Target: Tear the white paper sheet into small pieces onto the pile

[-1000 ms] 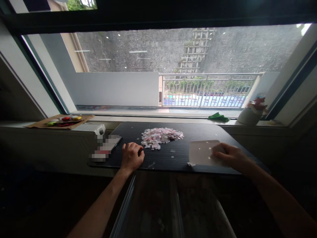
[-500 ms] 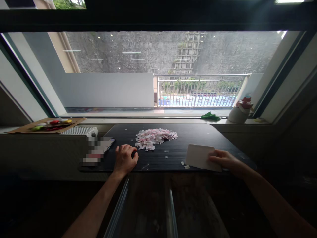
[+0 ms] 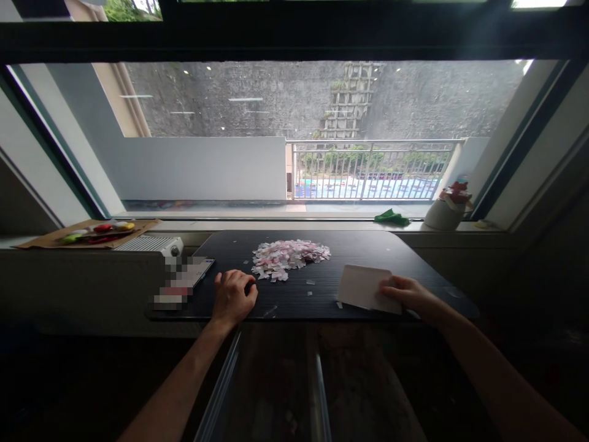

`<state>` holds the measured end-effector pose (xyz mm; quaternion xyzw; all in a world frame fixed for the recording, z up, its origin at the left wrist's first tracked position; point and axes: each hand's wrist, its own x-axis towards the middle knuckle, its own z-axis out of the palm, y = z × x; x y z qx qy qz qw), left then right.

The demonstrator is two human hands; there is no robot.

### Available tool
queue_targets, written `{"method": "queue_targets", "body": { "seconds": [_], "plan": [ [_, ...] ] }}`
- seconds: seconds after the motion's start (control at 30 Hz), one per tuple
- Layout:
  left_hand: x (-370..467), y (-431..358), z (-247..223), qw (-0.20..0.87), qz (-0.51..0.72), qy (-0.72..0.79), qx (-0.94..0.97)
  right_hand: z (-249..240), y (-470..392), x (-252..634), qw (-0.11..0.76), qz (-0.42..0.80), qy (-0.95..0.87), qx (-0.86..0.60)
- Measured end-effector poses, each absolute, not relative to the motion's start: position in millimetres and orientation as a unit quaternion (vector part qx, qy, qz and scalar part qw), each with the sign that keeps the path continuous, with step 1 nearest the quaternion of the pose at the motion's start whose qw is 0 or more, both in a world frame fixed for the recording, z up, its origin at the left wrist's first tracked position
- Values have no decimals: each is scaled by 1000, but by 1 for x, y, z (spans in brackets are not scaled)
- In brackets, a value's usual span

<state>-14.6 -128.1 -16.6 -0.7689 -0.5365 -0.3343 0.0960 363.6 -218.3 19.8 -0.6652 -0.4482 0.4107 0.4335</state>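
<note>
My right hand (image 3: pixel 407 294) grips the right end of a flat white card (image 3: pixel 363 285) with rounded corners, thumb on the near face. The card is tilted, its lower edge at the tabletop near the front edge. One small paper scrap (image 3: pixel 339 304) lies by its lower left corner. My left hand (image 3: pixel 234 294) rests on the dark table (image 3: pixel 368 245) with its fingers curled in loosely, and nothing shows in them. Beyond and between the hands lies a heap of small white and pink paper scraps (image 3: pixel 288 255). A few loose scraps (image 3: pixel 310 282) lie nearer me.
A flat object, partly blurred out (image 3: pixel 200 270), lies at the table's left edge. Behind it are a white radiator (image 3: pixel 150 244) and brown paper (image 3: pixel 41 239) with coloured items. On the windowsill sit a green cloth (image 3: pixel 391 217) and a pale pot (image 3: pixel 444 215).
My right hand has moved the white card a little left and away from me. A loose scrap beside it is now out of sight. My left hand has stayed in place.
</note>
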Motion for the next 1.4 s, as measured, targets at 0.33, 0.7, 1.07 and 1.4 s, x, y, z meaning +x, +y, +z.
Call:
{"method": "queue_targets", "body": {
  "seconds": [0.33,0.7,1.07,1.4],
  "plan": [
    [-15,-128,-17,97,-329,-538,-770,29,-237,364,394,482,-484,-614],
    [-13,-128,-19,91,-332,-541,-767,6,-172,324,537,301,-448,-648],
    [-11,-130,-18,80,-332,-548,-763,-2,-184,293,458,402,-501,-614],
    [-10,-132,-17,78,-329,-557,-758,0,-203,276,427,512,-519,-535]
  ]
}}
